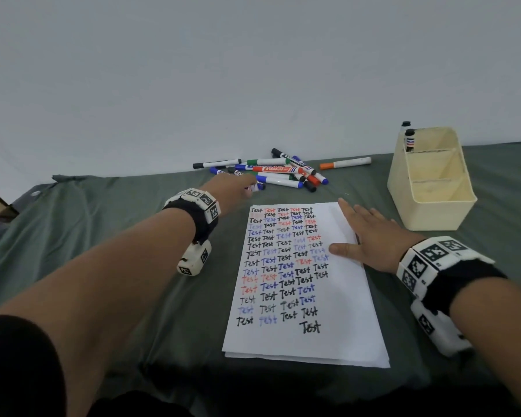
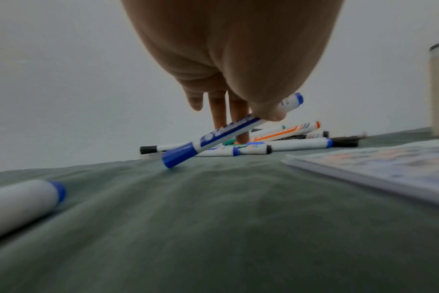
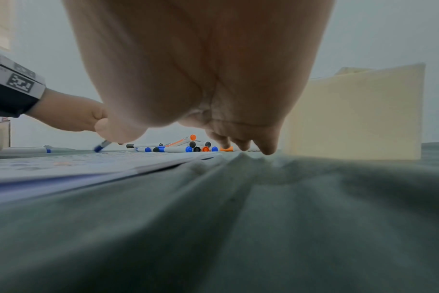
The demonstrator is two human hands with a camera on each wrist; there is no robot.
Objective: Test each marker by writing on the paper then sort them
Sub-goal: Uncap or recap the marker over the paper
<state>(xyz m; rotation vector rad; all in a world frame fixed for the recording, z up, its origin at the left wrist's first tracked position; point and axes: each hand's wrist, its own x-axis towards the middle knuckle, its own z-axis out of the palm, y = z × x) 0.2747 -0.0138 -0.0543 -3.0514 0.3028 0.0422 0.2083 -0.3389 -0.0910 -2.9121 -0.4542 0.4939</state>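
A sheet of paper (image 1: 343, 311) covered with rows of "Test" in black, blue and red lies on the green cloth. My right hand (image 1: 370, 233) rests flat and open on its right edge. Behind the paper is a loose pile of markers (image 1: 283, 171) with blue, black, green and orange caps. My left hand (image 1: 236, 182) reaches into the pile's near left side. It pinches a blue marker (image 2: 228, 130) between thumb and fingers. The marker is tilted, its capped end down on the cloth. In the head view the hand hides most of it.
A cream divided organiser (image 1: 433, 212) stands at the right, with two markers (image 1: 409, 139) upright in its back compartment. An orange-capped marker (image 1: 345, 163) lies alone between pile and organiser. Another blue-ended marker (image 2: 25, 200) lies on the cloth left of the paper. A pale wall rises behind.
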